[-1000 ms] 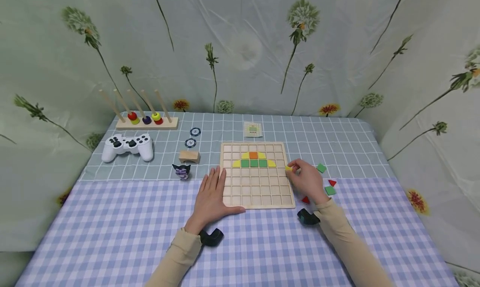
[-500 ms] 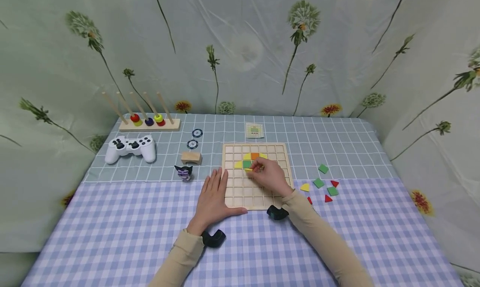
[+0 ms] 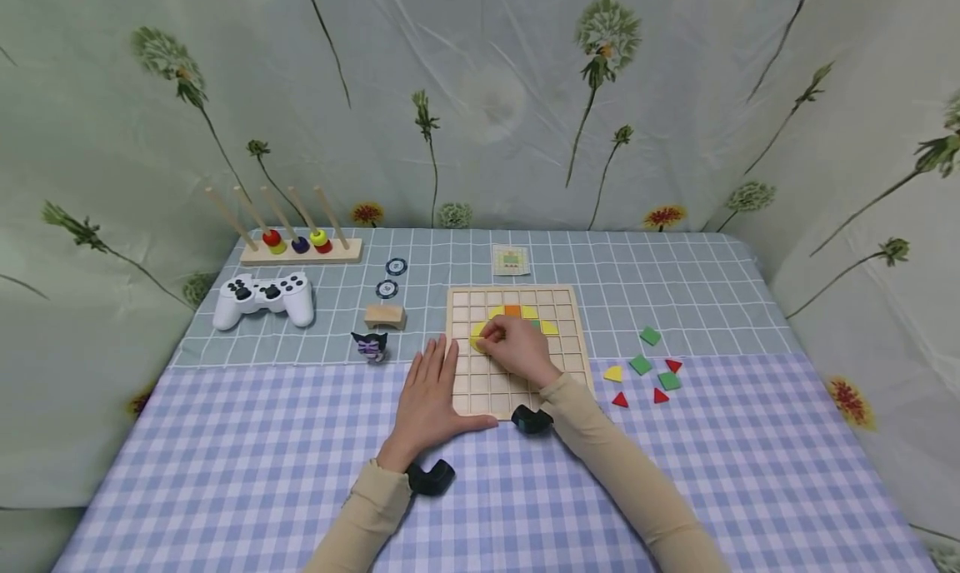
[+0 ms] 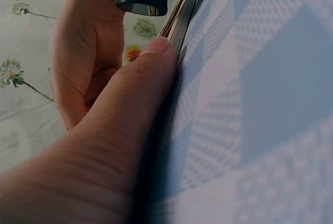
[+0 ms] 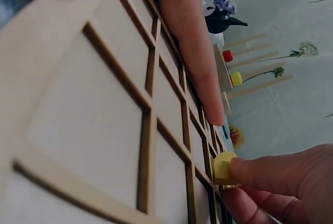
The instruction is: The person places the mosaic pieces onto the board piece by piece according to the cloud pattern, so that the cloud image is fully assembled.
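My left hand (image 3: 429, 402) lies flat along the left edge of the wooden grid board (image 3: 480, 386), fingers straight and thumb at its near edge. The right hand (image 3: 517, 350) is over the left part of the board, pinching a yellow tile (image 5: 222, 169) with a rounded edge between thumb and fingers. In the right wrist view that tile stands tilted at the grid's surface. Set into the board are an orange tile (image 3: 512, 311), a yellow tile (image 3: 550, 328) at the right and a green tile (image 3: 536, 324); the right hand hides other tiles there.
Right of the board lie loose green tiles (image 3: 641, 365), red triangles (image 3: 661, 396) and a yellow piece (image 3: 613, 374). A pattern card (image 3: 511, 261) is behind the board. At left are a wooden block (image 3: 385, 316), a small figurine (image 3: 371, 346), a game controller (image 3: 264, 299) and a peg stand (image 3: 300, 254).
My right hand has carried the yellow tile from the board's right edge leftward across it, uncovering loose pieces at right. The left hand stays at the board's left edge.
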`<state>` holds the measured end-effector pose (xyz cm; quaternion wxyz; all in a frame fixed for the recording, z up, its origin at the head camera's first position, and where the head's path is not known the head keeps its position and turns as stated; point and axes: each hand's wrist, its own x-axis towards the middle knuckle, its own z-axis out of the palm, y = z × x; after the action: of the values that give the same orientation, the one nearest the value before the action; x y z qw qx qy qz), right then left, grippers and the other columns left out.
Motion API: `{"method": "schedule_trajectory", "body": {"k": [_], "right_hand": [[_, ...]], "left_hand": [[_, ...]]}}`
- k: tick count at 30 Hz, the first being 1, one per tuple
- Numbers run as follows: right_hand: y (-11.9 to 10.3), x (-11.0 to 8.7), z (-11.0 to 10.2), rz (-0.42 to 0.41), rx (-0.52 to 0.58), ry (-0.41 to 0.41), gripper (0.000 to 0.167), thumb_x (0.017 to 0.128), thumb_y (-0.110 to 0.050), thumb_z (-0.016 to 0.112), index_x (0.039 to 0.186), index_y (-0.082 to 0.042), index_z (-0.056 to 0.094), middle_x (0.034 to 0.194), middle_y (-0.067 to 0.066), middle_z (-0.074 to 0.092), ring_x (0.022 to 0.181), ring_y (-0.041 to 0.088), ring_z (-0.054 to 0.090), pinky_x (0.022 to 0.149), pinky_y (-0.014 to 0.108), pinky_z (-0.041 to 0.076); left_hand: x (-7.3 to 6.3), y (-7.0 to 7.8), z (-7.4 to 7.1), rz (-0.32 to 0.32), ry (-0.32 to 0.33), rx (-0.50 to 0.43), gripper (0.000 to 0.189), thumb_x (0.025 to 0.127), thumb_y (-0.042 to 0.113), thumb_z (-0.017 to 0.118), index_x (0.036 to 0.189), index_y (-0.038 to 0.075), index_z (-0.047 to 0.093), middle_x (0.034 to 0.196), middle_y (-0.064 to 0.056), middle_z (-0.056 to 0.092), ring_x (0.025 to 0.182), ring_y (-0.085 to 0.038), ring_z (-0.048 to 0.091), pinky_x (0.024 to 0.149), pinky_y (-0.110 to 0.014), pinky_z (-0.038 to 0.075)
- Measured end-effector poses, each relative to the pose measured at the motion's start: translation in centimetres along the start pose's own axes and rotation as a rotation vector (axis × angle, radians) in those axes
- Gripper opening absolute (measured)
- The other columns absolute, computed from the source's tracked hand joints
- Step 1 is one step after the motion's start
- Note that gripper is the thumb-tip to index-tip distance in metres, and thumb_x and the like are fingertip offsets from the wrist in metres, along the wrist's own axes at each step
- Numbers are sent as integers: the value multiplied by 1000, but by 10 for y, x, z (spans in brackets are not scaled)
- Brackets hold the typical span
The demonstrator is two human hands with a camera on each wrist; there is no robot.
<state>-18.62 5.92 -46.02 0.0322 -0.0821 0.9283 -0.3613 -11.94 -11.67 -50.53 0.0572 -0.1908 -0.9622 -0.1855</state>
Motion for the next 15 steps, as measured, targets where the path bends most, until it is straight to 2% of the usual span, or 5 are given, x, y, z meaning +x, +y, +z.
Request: {"method": "schedule_trajectory", "body": {"k": [4, 9, 15], "right_hand": [[0, 0, -1, -5, -36, 0, 12, 83, -26, 74, 84, -15, 68, 68, -8, 59, 63, 8, 53, 55, 26, 41], [0, -1, -2, -68, -83, 8, 10, 83, -25, 75, 82, -16, 70, 67, -10, 57, 61, 7, 52, 52, 25, 40], [3, -2, -1, -84, -87, 8, 14, 80, -28, 77, 79, -17, 68, 64, -11, 55, 58, 7, 50, 51, 26, 38]], "left_hand": [[0, 0, 1, 6, 5, 13, 128, 61, 87, 55, 150, 0, 21, 154, -19, 17, 142, -32, 9, 114, -43, 7], [0, 0, 0, 6, 8, 17, 128, 61, 87, 55, 150, 0, 21, 154, -20, 18, 142, -32, 10, 114, -43, 7], [0, 0, -1, -12, -25, 21, 128, 62, 85, 57, 151, 1, 18, 155, -18, 15, 143, -30, 6, 114, -41, 4]]}}
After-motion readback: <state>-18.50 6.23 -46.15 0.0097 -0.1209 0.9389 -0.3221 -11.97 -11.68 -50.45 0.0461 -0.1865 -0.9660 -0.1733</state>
